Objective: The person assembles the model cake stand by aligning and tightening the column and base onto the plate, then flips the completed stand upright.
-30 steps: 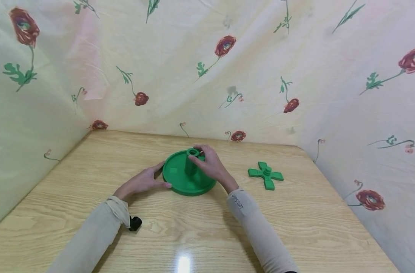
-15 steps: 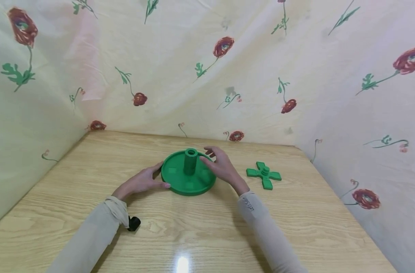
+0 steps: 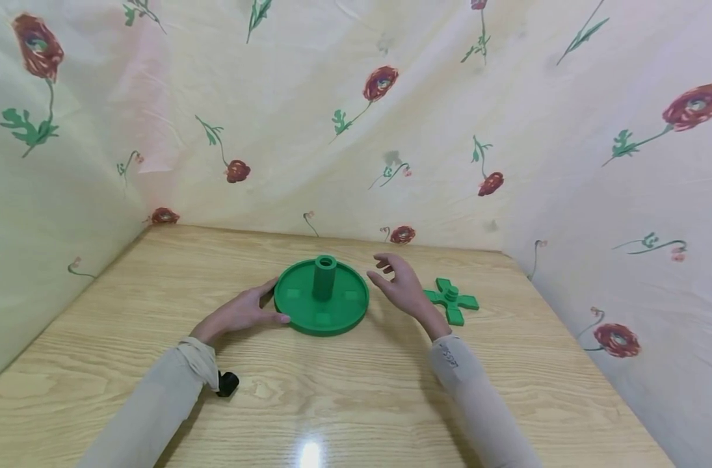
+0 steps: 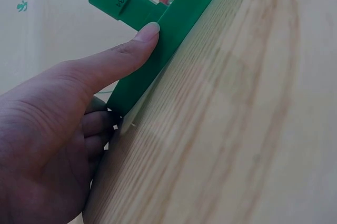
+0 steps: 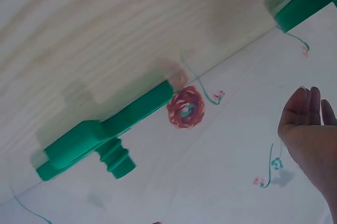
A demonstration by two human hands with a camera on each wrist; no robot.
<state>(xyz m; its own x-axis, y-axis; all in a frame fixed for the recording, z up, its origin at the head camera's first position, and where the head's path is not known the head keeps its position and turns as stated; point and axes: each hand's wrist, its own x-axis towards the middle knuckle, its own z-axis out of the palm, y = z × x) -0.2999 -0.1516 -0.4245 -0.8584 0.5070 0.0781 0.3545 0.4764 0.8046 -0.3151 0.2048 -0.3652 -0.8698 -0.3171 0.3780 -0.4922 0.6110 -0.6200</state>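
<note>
A green round dish point(image 3: 326, 331) with a raised rim lies on the table. From its middle rises an upright hollow green post point(image 3: 324, 283). My left hand point(image 3: 241, 313) holds the dish's left edge. In the left wrist view the thumb point(image 4: 126, 58) lies against the rim and the other fingers curl behind it, partly hidden. My right hand point(image 3: 404, 287) hovers to the right of the dish, fingers loosely bent around nothing. Just beyond it lies a green cross-shaped piece point(image 3: 467, 301) with a threaded stub point(image 5: 117, 158) at its centre; the forearm partly overlaps it.
The wooden table point(image 3: 332, 403) reaches back to a flowered cloth point(image 3: 285, 130), which also hangs along both sides. A small black object point(image 3: 228, 384) sits at the left sleeve cuff.
My right hand has let go of the post and moved right, toward the cross-shaped piece. The left hand stays on the dish's edge. The head view has shifted slightly.
</note>
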